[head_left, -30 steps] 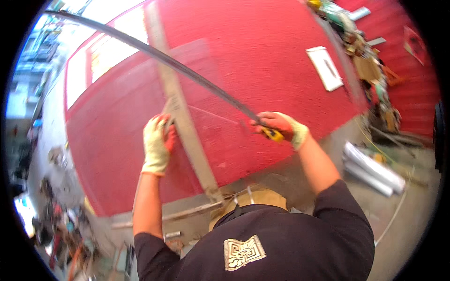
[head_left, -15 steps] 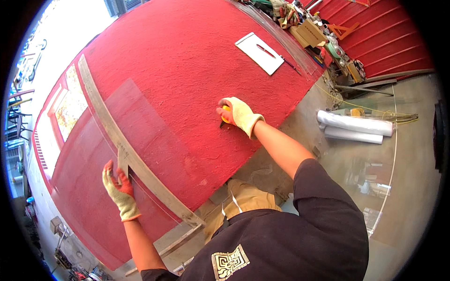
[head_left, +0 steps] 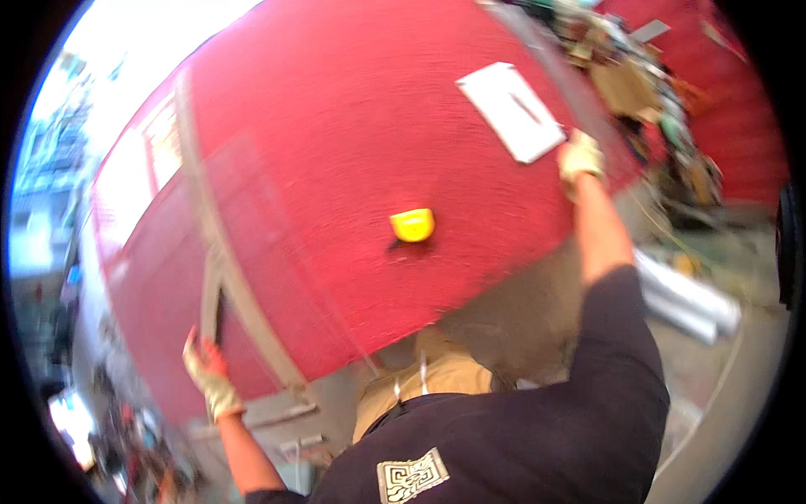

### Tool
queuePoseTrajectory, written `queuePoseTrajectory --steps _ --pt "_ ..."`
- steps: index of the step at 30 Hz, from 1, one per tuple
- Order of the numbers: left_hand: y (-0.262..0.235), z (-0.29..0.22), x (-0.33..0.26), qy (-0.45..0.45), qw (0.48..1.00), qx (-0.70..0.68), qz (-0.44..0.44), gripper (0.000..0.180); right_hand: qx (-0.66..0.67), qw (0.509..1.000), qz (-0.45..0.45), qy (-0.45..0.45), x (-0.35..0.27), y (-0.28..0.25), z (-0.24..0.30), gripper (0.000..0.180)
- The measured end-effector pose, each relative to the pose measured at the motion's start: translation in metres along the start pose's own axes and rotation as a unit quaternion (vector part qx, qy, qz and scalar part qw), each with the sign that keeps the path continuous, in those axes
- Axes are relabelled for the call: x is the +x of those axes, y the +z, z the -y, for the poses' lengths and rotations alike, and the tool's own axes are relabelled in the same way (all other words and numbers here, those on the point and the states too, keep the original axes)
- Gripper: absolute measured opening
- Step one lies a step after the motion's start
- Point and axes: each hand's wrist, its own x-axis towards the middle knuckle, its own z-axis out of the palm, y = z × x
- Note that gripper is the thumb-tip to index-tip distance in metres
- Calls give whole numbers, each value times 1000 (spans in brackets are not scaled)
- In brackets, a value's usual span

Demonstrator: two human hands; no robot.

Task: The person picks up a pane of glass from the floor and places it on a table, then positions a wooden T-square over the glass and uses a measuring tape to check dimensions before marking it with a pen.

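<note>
My left hand [head_left: 211, 374], in a pale glove with reddish fingers, is open with its fingers spread beside the short branch of a long wooden ruler [head_left: 225, 244]. That ruler lies across a clear sheet [head_left: 256, 206], which looks like glass, on the red-covered table [head_left: 353, 118]. My right hand [head_left: 581, 157], gloved alike, reaches to the lower right corner of a white notepad [head_left: 508, 109] with a dark red pen [head_left: 527, 107] on it. Blur and the hand's angle hide its fingers. A yellow tape measure [head_left: 412, 225] sits mid-table, touched by neither hand.
Boxes and tools are heaped past the table's far right edge, among them a cardboard box [head_left: 625, 86]. White plastic-wrapped rolls [head_left: 684, 296] lie on the floor at the right. The table's near edge runs just in front of me.
My right hand has let go of the tape measure and moved right and away to the notepad's corner. The view has shifted; my left hand remains spread by the wooden ruler.
</note>
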Motion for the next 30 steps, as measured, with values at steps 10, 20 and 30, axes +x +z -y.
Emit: queuePoseTrajectory --steps 10,20,30 --pt "54 -9 5 404 626 665 49 36 -11 994 104 -16 109 118 -71 55" --pt "48 -13 84 463 567 658 177 51 814 518 240 105 -111 51 -8 17" --pt "31 -8 114 471 573 608 284 46 738 572 358 -2 -402 -88 241 63"
